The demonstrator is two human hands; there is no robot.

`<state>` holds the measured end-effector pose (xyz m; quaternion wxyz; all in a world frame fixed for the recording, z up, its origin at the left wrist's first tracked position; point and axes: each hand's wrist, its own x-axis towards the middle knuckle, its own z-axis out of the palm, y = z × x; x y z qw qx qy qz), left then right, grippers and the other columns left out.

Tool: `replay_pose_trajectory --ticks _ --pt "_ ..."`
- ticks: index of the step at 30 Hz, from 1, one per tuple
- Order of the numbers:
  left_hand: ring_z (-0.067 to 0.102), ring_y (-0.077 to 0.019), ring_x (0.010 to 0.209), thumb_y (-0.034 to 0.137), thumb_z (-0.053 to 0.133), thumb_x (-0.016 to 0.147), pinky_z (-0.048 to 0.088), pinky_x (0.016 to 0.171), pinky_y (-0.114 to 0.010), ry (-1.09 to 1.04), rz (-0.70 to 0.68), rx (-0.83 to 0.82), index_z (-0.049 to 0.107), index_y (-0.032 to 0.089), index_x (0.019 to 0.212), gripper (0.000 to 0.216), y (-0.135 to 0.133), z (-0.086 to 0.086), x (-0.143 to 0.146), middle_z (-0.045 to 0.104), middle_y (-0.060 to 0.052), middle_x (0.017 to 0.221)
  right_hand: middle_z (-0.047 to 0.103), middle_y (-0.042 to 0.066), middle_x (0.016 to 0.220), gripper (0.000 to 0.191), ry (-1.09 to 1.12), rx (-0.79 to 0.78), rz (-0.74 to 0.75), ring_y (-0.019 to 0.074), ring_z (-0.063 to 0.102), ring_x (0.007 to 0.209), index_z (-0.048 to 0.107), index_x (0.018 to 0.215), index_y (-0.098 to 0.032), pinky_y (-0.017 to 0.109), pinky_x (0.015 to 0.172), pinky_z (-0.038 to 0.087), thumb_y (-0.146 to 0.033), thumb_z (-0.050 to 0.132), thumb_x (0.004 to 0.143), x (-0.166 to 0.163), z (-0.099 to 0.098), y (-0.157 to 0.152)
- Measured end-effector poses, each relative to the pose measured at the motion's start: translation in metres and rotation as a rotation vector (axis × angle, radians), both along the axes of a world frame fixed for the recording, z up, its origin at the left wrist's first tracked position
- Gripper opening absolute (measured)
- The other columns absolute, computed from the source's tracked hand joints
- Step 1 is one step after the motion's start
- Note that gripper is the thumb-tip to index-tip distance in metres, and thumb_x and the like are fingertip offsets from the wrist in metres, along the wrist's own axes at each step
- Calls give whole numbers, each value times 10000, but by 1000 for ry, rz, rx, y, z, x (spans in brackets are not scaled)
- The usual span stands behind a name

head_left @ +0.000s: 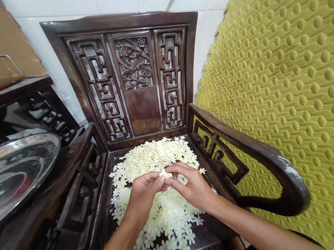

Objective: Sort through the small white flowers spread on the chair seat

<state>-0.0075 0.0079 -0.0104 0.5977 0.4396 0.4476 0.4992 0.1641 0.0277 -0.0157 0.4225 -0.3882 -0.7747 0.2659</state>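
Fingers [176, 170] of left hand [143, 195] and right hand [192, 185] pinch one white blossom [165, 174] over a heap [165, 214].

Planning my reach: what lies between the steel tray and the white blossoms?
The head view shows the carved dark wood chair arm between the steel tray and the white blossoms.

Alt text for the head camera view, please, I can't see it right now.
The left hand and right hand hold a small white blossom between their fingers, above a heap of white blossoms on the seat of a dark carved wooden armchair. A steel tray sits to the left, and a yellow-green studded mat to the right.
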Motion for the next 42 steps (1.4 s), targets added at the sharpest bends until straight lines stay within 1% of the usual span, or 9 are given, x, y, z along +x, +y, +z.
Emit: replay_pose_trajectory --ticks 5,10,14,20,24,26,29,36,42 --pt "661 -184 729 397 728 755 537 718 -307 102 3 28 717 144 818 261 0 1 1 728 -62 775 639 26 834 85 -33 5 -32 171 578 746 634 945 -211 297 712 453 -282 612 905 2 -1 -2" --pt "647 -160 652 375 760 723 535 674 -290 115 25 39 690 146 762 242 2 -6 1 691 -25 686 620 26 790 92 -152 108 -45 182 550 745 613 919 -205 312 723 402 -271 551 940 4 -2 -4" --pt "654 -154 659 352 767 717 540 684 -283 100 40 49 688 148 775 227 3 -11 3 700 -21 708 630 38 801 139 -265 185 -14 184 550 754 612 932 -197 327 769 366 -258 494 975 5 -2 -4" --pt "652 -149 671 329 752 730 540 683 -273 101 50 56 680 143 771 204 3 -12 5 699 -20 699 593 16 724 262 -409 139 6 166 536 694 569 796 -195 317 767 346 -277 435 1006 5 -2 -4" --pt "657 -154 684 342 737 748 536 694 -279 120 55 35 675 140 799 217 3 -6 2 707 -31 711 618 32 849 136 -315 138 -72 172 553 733 554 940 -194 322 787 367 -326 529 964 5 -2 -3" --pt "659 -158 683 354 741 743 534 698 -286 118 44 4 673 138 814 237 3 -3 0 707 -33 720 625 50 936 208 -252 161 -88 179 565 760 536 1080 -194 335 817 379 -336 580 935 5 -2 -3" --pt "653 -153 670 353 754 726 526 700 -288 92 15 -17 670 140 812 245 3 -1 -1 691 -22 718 636 58 961 224 -221 214 -62 183 574 771 537 1146 -205 358 859 378 -294 568 943 5 -2 -5" --pt "603 -144 669 291 716 752 483 670 -262 194 -60 77 671 147 761 151 4 -7 -3 656 -13 693 637 85 960 130 -324 297 37 226 570 900 578 1048 -180 378 848 363 -248 526 950 6 2 -4" --pt "554 -134 665 238 659 777 448 646 -251 356 -96 198 657 150 739 96 1 -6 0 610 -5 706 601 58 848 81 -397 292 143 195 526 783 556 925 -170 359 789 353 -195 479 933 12 0 -3"
